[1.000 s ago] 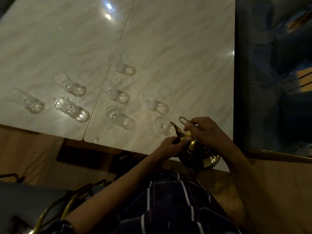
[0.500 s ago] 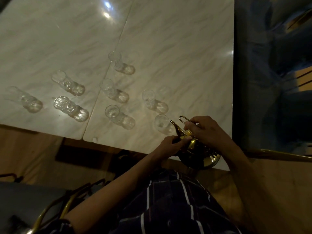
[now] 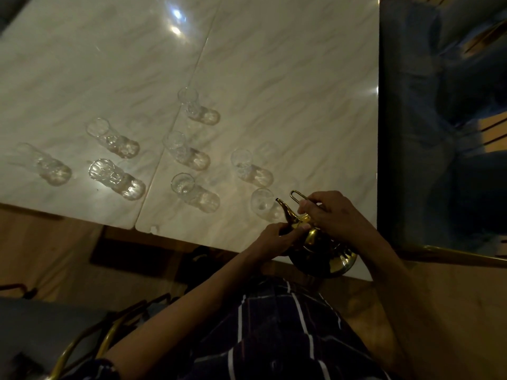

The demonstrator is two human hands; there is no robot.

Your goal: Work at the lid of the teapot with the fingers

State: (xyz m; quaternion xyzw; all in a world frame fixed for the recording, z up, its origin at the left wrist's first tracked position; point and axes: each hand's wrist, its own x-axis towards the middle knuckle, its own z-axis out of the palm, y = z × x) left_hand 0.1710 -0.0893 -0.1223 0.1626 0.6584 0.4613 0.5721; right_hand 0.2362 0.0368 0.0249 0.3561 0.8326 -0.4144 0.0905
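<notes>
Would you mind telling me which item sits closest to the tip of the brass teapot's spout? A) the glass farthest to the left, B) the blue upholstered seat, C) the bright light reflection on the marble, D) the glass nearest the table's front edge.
D: the spout of the brass teapot points at the nearest glass, almost touching its rim, while both hands hold the pot.

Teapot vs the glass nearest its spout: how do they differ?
The brass teapot is opaque and shiny gold; the nearest glass is clear. The teapot is gripped by the left hand and right hand; the glass stands untouched. The teapot is bulbous and larger, the glass slim. Both stand near the marble table edge.
</notes>
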